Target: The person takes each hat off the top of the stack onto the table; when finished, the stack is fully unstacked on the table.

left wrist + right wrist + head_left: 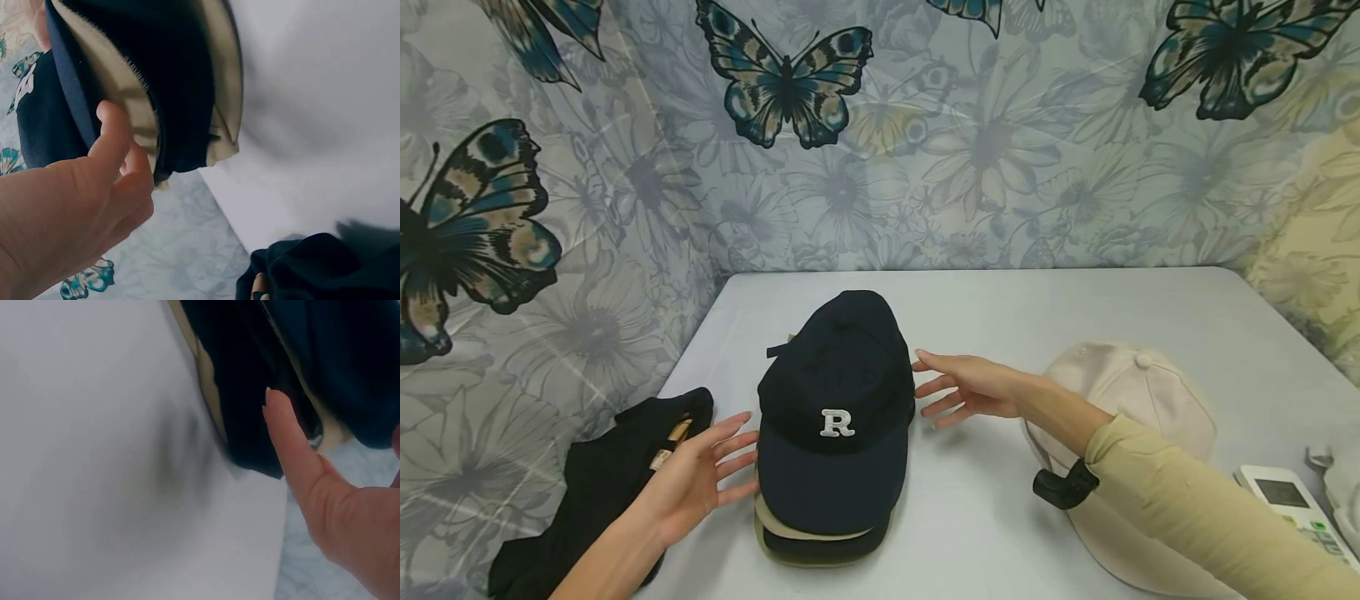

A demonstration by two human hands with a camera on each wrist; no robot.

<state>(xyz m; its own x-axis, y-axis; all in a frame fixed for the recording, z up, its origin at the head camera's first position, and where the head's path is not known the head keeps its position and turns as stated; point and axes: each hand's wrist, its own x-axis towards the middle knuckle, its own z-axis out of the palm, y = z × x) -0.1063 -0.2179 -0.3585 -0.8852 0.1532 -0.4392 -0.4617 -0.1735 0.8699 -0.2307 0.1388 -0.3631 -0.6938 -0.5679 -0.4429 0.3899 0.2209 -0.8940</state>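
Observation:
A stack of caps stands on the table, topped by a dark navy cap [842,358] with a white letter R [837,422] on its front. Beneath its brim show a beige brim [769,510] and another dark brim [827,547]. My left hand [696,475] is at the stack's left side, fingers extended towards it. On the opposite side my right hand [973,387] reaches in with spread fingers, the fingertips close to the navy cap. The left wrist view shows the layered beige and navy edges [181,81] beside my fingers. In the right wrist view, one straight finger [290,440] overlaps the dark caps.
A cream cap [1120,387] lies on the white table [1000,317] at the right, partly behind my right forearm. Crumpled black fabric [598,483] lies at the left edge. A white device with a screen and buttons [1288,500] sits far right. A butterfly-patterned backdrop [985,167] rises behind.

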